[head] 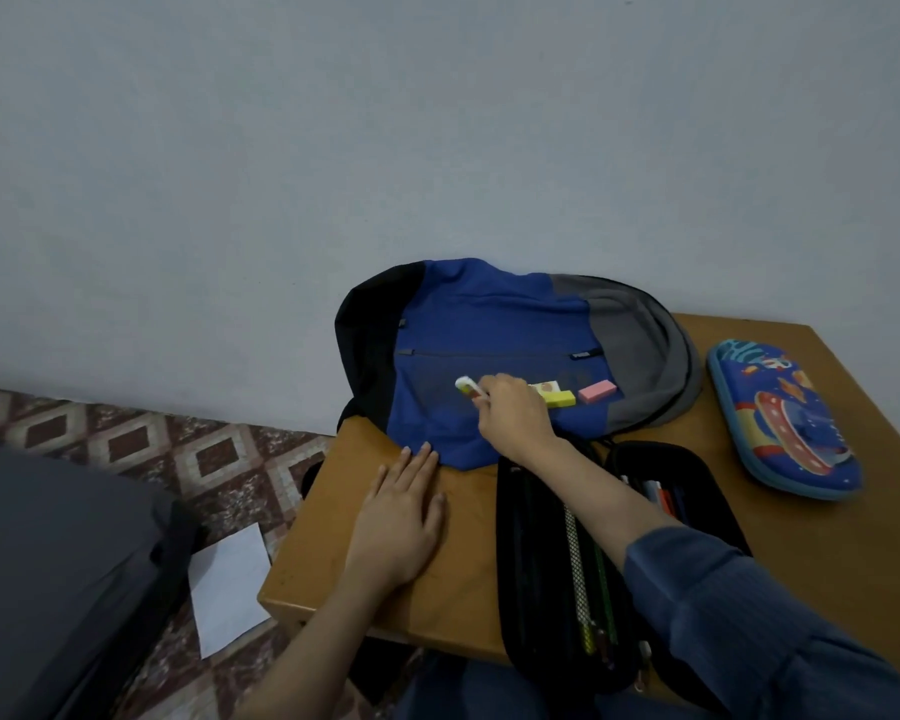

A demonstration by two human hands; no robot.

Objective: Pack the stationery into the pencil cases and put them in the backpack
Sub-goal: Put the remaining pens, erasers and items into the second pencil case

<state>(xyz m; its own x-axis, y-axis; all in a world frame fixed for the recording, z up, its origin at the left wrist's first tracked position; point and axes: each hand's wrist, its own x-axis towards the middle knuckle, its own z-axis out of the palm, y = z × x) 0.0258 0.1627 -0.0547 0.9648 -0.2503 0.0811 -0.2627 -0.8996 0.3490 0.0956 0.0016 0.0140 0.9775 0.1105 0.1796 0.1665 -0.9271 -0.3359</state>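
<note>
Pencils [585,579] were seen in open black case [520,563]; eraser [467,385] was pinched at 10 o'clock of right fingers [491,393]; left fingers [418,462] flat.

The right arm wears a dark blue sleeve [749,615] of soft cloth, marked with fine ribs or thin stripes that run lengthwise along the arm. Its cuff [640,553] ends partway along the forearm in loose folds. From there the forearm and the right grip [510,413] are bare. The left arm is bare as far as it shows, down to the left grip [401,527], whose nails are trimmed short. Over the lap lies more dark blue cloth [489,688], its weave too dim to tell.
</note>
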